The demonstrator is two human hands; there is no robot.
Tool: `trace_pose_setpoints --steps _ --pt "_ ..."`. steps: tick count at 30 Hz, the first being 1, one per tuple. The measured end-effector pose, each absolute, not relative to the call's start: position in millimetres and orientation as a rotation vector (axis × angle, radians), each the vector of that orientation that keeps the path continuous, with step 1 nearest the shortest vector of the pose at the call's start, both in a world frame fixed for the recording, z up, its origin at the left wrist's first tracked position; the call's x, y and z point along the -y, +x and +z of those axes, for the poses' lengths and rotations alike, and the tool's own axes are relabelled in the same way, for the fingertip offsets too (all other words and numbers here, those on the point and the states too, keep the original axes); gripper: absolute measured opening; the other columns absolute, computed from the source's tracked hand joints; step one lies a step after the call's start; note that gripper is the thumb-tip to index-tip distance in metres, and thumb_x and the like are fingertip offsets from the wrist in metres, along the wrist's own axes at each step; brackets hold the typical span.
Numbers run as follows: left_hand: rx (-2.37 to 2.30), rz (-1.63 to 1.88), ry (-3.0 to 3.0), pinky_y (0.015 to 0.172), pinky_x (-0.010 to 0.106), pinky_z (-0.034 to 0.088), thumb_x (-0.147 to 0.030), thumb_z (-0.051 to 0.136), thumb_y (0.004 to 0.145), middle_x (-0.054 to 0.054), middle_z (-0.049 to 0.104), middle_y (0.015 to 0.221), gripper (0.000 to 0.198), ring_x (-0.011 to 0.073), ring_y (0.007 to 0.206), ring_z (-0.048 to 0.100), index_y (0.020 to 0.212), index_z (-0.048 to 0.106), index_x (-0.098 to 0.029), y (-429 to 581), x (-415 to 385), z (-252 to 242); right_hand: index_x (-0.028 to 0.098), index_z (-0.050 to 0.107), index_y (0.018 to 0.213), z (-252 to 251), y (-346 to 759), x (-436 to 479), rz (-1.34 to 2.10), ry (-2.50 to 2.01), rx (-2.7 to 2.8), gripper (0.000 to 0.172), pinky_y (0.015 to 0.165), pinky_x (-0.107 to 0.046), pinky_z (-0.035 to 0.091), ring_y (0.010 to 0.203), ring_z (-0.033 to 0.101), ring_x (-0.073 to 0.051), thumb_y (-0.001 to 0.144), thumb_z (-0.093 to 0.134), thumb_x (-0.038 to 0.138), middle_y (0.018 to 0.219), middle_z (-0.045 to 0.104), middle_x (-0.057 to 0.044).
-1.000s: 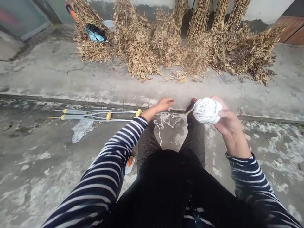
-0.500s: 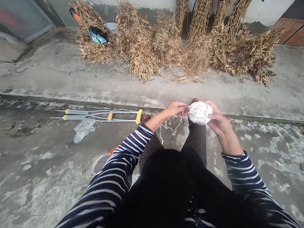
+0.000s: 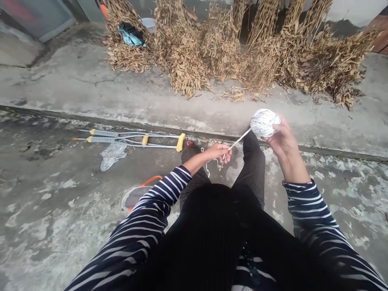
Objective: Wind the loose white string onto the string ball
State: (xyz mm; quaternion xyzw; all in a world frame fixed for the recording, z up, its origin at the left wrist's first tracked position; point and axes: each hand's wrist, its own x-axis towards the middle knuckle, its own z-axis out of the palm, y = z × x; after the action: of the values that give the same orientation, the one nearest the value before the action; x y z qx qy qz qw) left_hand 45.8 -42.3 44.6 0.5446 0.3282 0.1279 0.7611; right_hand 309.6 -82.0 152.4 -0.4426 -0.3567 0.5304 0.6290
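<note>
A white ball of cord (image 3: 264, 122) with dark flecks is gripped from its right side by my right hand (image 3: 281, 139), the fingers partly hidden behind it. From its left side a taut strand of cord (image 3: 240, 139) slopes down to my left hand (image 3: 220, 152), which pinches it between thumb and fingers. Below the left hand, loose cord (image 3: 207, 166) hangs between my legs in loops. The left hand is lower than the ball and apart from it.
A pair of crutches (image 3: 136, 139) lies on the concrete at left, with a clear plastic bag (image 3: 112, 155) against them. A grey, orange-edged object (image 3: 133, 197) sits beside my left arm. Dried plant bundles (image 3: 188, 52) line the raised ledge (image 3: 121, 95) by the wall.
My left hand has drawn down and left from the ball, stretching a strand between the hands. The right hand and ball have risen slightly and shifted right.
</note>
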Motion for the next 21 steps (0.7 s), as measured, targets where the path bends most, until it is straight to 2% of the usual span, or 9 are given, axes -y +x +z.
trace_pose_setpoints --steps 3,5,7,10,13,15,17,19,21 --pt "-0.722 0.394 1.158 0.057 0.02 0.055 -0.029 0.068 0.09 0.012 0.078 0.086 0.018 0.016 0.075 0.076 0.084 0.068 -0.012 41 32 46 0.03 0.062 0.111 162 301 76 1.231 -0.972 0.882 0.054 0.044 -0.023 0.047 0.072 0.057 -0.015 0.062 0.085 0.028 0.109 0.064 -0.001" --pt "-0.752 0.476 1.163 0.061 0.021 0.058 -0.028 0.065 0.09 0.015 0.08 0.1 0.018 0.0186 0.089 0.078 0.082 0.069 -0.012 43 17 49 0.031 0.061 0.114 172 296 75 1.236 -0.926 0.951 0.055 0.048 -0.025 0.051 0.08 0.06 -0.017 0.064 0.084 0.032 0.118 0.064 -0.003" --pt "-0.836 0.49 1.212 0.062 0.02 0.058 -0.023 0.062 0.091 0.015 0.079 0.107 0.017 0.0184 0.094 0.076 0.081 0.07 -0.012 49 2 50 0.033 0.06 0.12 183 291 76 1.246 -0.907 1.016 0.057 0.053 -0.028 0.055 0.092 0.063 -0.022 0.068 0.083 0.039 0.128 0.064 -0.004" --pt "-1.058 0.309 1.386 0.059 0.019 0.054 -0.013 0.062 0.087 0.008 0.078 0.09 0.014 0.0146 0.079 0.072 0.079 0.073 -0.013 58 -10 39 0.033 0.061 0.125 201 286 78 1.234 -0.908 1.085 0.063 0.054 -0.028 0.056 0.1 0.064 -0.025 0.067 0.084 0.04 0.135 0.062 -0.005" --pt "-1.176 0.17 1.495 0.06 0.019 0.054 -0.007 0.067 0.082 0.004 0.075 0.077 0.012 0.0142 0.069 0.069 0.076 0.075 -0.013 57 -6 21 0.032 0.065 0.128 216 286 76 1.187 -0.871 1.106 0.067 0.05 -0.026 0.053 0.093 0.064 -0.022 0.065 0.085 0.035 0.135 0.063 -0.005" --pt "-1.231 0.208 1.514 0.064 0.02 0.055 -0.007 0.068 0.083 0.007 0.078 0.089 0.012 0.0153 0.074 0.071 0.087 0.078 -0.013 53 -2 16 0.03 0.067 0.128 221 288 74 1.172 -0.864 1.117 0.065 0.047 -0.025 0.05 0.084 0.061 -0.019 0.066 0.084 0.035 0.127 0.065 -0.006" --pt "-1.265 0.346 1.52 0.07 0.02 0.056 -0.011 0.066 0.089 0.011 0.078 0.114 0.026 0.0157 0.084 0.073 0.112 0.077 -0.014 55 -2 24 0.029 0.069 0.126 219 289 70 1.161 -0.904 1.13 0.061 0.046 -0.025 0.048 0.076 0.058 -0.017 0.067 0.084 0.034 0.117 0.066 -0.006" --pt "-1.141 0.608 1.465 0.075 0.021 0.058 -0.016 0.065 0.093 0.014 0.072 0.137 0.039 0.0181 0.101 0.073 0.132 0.07 -0.016 67 -5 45 0.029 0.07 0.122 211 287 66 1.166 -0.962 1.119 0.058 0.046 -0.024 0.047 0.073 0.056 -0.015 0.067 0.085 0.031 0.112 0.067 -0.005" --pt "-0.887 0.882 1.353 0.08 0.023 0.06 -0.019 0.071 0.092 0.013 0.067 0.146 0.046 0.0215 0.117 0.071 0.138 0.066 -0.017 87 -9 72 0.028 0.07 0.121 201 281 63 1.217 -1.002 1.081 0.056 0.046 -0.024 0.048 0.073 0.056 -0.015 0.067 0.084 0.029 0.112 0.068 -0.005"
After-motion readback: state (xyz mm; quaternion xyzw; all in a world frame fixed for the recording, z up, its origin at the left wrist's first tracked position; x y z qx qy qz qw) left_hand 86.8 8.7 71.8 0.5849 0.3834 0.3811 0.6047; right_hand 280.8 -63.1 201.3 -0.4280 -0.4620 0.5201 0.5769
